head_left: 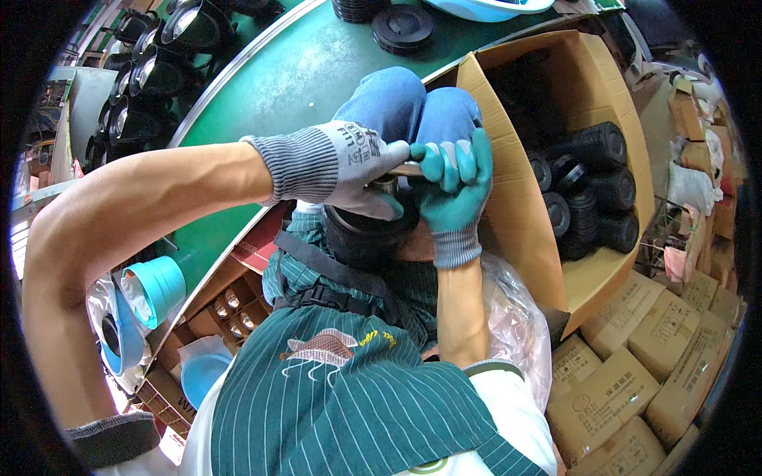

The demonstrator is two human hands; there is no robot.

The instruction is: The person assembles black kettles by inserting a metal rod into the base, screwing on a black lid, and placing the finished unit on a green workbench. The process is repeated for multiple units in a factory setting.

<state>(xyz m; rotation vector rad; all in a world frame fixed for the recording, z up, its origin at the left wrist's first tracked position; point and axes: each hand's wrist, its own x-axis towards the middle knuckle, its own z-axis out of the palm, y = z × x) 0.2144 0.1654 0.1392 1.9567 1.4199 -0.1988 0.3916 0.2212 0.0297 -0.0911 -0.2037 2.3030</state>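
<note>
Between my thighs stands a dark round vessel point(357, 242), its upper part mostly hidden by my gloves. Across its top runs a silvery metal bar point(406, 168). My right hand point(459, 181), in a teal-coated glove, is closed around the bar with the fingers curled over it. My left hand point(353, 170), in a grey glove, is bent over the vessel from the left. Its fingers close on the bar's left part, while the thumb lies lower, by the vessel's top. What the bar belongs to is covered by my hands.
An open cardboard box point(520, 198) with black ribbed round parts point(599, 147) stands at my right, above sealed cartons point(607, 397). Black discs point(403, 29) lie on the green table point(294, 71). Black vessels point(194, 28) stand far left; a turquoise bucket point(155, 289) sits nearer.
</note>
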